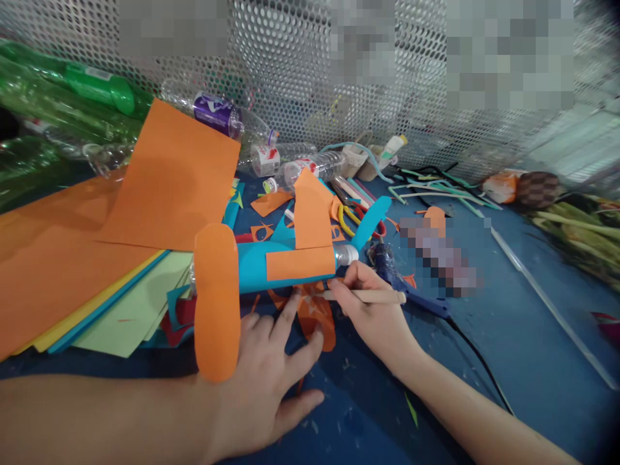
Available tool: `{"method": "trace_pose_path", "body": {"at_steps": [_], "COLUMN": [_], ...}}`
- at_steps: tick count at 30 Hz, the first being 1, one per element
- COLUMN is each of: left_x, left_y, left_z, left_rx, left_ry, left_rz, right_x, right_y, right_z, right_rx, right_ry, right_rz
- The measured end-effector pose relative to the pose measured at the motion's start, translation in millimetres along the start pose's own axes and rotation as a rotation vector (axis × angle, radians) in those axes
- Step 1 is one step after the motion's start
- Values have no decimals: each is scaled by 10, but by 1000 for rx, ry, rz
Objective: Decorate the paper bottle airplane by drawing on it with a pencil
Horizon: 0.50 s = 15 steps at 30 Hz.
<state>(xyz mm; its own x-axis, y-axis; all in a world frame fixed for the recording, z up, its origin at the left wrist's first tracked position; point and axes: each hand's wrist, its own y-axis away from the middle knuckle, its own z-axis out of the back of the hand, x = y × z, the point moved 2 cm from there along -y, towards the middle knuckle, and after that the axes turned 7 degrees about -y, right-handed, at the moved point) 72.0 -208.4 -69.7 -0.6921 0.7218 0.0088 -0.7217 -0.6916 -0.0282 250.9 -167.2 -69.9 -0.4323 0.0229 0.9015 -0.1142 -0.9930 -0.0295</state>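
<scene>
My right hand (375, 316) is closed round a pale pen (380, 296), its tip over an orange paper piece (317, 320) on the table. My left hand (271, 368) lies with its fingers spread, the fingertips touching that orange piece. Just beyond both hands is a plastic bottle wrapped in blue paper (252, 266), its white cap pointing right. Orange paper shapes cover part of it, and a long rounded orange strip (216, 303) stands across its left end, above my left wrist. A blue paper blade (372, 223) sticks out near the cap.
Stacked coloured sheets (58, 271) lie at the left, below green bottles (97, 87). Clear bottles (314, 169) line the mesh wall. Behind the cap are scissors (349, 223). A blue glue gun (421, 298) with a black cord lies right of my right hand, near thin straws (445, 192).
</scene>
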Motion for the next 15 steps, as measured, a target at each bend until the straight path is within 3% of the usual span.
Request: {"method": "trace_pose_path", "body": {"at_steps": [15], "left_x": [3], "left_y": [-11], "left_z": [27], "left_rx": [36], "left_ry": [-16], "left_rz": [-5], "right_x": [10], "right_y": [-1], "right_z": [5], "right_rx": [-1], "right_ry": [-12], "right_rz": [-9]}}
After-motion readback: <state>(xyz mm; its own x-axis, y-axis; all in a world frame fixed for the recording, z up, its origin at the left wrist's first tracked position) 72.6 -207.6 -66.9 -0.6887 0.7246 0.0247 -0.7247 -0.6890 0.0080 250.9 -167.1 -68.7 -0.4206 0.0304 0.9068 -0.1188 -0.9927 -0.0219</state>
